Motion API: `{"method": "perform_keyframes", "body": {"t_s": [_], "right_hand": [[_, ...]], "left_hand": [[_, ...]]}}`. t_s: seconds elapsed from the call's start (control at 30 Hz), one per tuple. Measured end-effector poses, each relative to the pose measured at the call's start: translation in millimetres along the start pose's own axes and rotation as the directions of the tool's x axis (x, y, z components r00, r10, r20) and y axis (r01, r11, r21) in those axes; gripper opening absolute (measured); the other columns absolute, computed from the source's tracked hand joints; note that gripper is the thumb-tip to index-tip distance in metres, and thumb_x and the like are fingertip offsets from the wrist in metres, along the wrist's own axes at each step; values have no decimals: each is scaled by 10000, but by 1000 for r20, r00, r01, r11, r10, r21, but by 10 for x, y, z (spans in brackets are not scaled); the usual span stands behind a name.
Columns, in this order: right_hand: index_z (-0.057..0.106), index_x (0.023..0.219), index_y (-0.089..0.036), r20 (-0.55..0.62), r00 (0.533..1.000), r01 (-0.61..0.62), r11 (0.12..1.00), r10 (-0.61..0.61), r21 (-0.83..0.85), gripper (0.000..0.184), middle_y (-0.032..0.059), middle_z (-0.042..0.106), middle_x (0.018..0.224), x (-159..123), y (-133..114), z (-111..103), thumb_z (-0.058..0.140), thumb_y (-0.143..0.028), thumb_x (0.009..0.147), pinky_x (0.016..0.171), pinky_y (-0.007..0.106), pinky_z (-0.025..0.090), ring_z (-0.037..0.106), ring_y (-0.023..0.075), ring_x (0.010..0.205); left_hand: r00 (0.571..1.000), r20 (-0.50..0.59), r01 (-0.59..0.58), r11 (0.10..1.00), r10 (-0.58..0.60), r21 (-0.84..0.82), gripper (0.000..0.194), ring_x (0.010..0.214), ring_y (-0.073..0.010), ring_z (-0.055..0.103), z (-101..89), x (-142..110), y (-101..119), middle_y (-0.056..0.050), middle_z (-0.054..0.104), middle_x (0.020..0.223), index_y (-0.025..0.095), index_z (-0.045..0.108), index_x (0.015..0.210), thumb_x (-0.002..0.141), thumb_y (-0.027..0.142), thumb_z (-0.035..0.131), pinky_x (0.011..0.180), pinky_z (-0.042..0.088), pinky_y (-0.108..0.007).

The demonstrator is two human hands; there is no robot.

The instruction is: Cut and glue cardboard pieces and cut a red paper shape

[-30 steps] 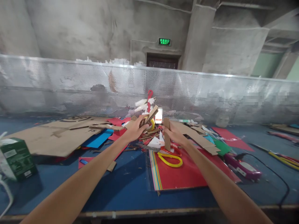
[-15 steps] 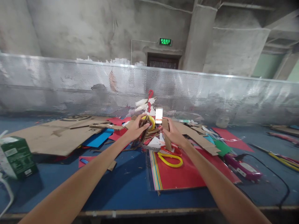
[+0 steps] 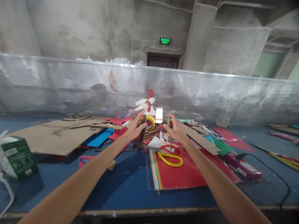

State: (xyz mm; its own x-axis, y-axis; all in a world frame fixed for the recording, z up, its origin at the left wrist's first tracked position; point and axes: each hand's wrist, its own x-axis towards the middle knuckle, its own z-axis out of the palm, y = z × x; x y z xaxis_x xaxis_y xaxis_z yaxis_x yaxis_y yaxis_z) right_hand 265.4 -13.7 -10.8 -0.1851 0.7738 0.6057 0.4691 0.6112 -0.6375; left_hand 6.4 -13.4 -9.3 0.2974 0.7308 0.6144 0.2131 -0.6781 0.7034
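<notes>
Both my arms reach out over a blue table (image 3: 121, 186) littered with craft scraps. My left hand (image 3: 135, 128) pinches a brown cardboard strip (image 3: 140, 137) that stands nearly upright, edge-on to me. My right hand (image 3: 174, 130) holds a second thin cardboard strip (image 3: 170, 138) upright, also edge-on, its lower end above the yellow scissors (image 3: 170, 159). The two strips are apart, a hand's width between them. A roll of yellow tape (image 3: 151, 122) lies just behind my left hand.
Red card sheets (image 3: 187, 174) lie under the scissors. Large cardboard pieces (image 3: 53, 137) cover the left of the table, a green box (image 3: 17, 157) stands at far left, and a purple tool (image 3: 241, 168) with a black cable lies right. A perforated metal screen (image 3: 210, 93) closes the back.
Both hands have turned their cardboard strips from flat-facing to edge-on and upright. The left strip has swung down from a raised tilt. The hands stay in about the same place.
</notes>
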Motion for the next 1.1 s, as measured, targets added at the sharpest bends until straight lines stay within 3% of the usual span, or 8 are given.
{"method": "perform_keyframes", "body": {"t_s": [0.1,0.23,0.4,0.63,0.7,0.8,0.93,1.1], "right_hand": [[503,1329,-209,15,1000,3,982,0,-191,450,4,617,805,24,97,-43,553,-430,941,730,346,470,596,220,736],[563,1246,-186,28,999,37,919,-28,-392,376,95,686,1020,29,236,-67,566,-399,936,805,364,457,621,267,905],[593,1207,-193,66,997,57,903,-32,-425,324,91,696,1028,39,293,-66,588,-324,911,817,342,457,622,251,900],[576,1184,-220,94,995,41,976,-21,-212,311,32,654,901,12,51,32,552,-428,955,749,327,473,621,216,809],[564,1208,-234,131,991,49,994,-36,-95,330,26,646,907,-31,-67,107,549,-456,964,730,319,491,626,205,796],[511,1328,-264,209,975,63,993,-82,97,475,50,665,1045,-110,-217,251,657,-449,916,743,332,529,658,217,877],[395,1466,-271,205,975,21,961,-80,276,741,63,661,1070,-172,-276,436,772,-374,836,739,356,564,669,228,906],[358,1496,-295,188,982,-59,911,-21,408,794,39,646,1000,-146,-208,539,784,-382,831,687,338,583,669,214,861]], "left_hand": [[997,-36,66,997,-67,-36,556,837,-161,657,-6,-5,79,-13,630,1001,274,390,1509,981,403,505,797,590,-323],[987,-124,98,993,-105,-66,360,748,-146,653,-17,19,86,-4,627,940,244,486,1299,979,409,504,652,565,-264],[984,-148,78,989,-97,-124,316,639,-147,633,-26,47,-4,14,629,842,254,463,1224,991,468,480,584,532,-274],[981,-187,-40,995,57,94,345,965,-220,655,10,21,63,-78,645,1110,236,468,1245,1029,502,423,845,564,-362],[983,-129,-108,978,132,178,348,1072,-230,626,43,7,96,-96,623,1191,225,473,1259,1041,489,410,960,528,-383],[973,41,-232,935,229,267,363,1185,-244,577,111,-16,137,-113,605,1264,211,483,1298,1056,467,393,1086,444,-412],[959,131,-278,925,252,257,403,1294,-258,521,189,-24,148,-126,574,1365,210,488,1354,1067,459,351,1153,378,-422],[970,119,-231,957,212,176,413,1271,-242,549,218,-9,123,-109,590,1374,219,506,1389,1066,439,370,1126,410,-394]]}}
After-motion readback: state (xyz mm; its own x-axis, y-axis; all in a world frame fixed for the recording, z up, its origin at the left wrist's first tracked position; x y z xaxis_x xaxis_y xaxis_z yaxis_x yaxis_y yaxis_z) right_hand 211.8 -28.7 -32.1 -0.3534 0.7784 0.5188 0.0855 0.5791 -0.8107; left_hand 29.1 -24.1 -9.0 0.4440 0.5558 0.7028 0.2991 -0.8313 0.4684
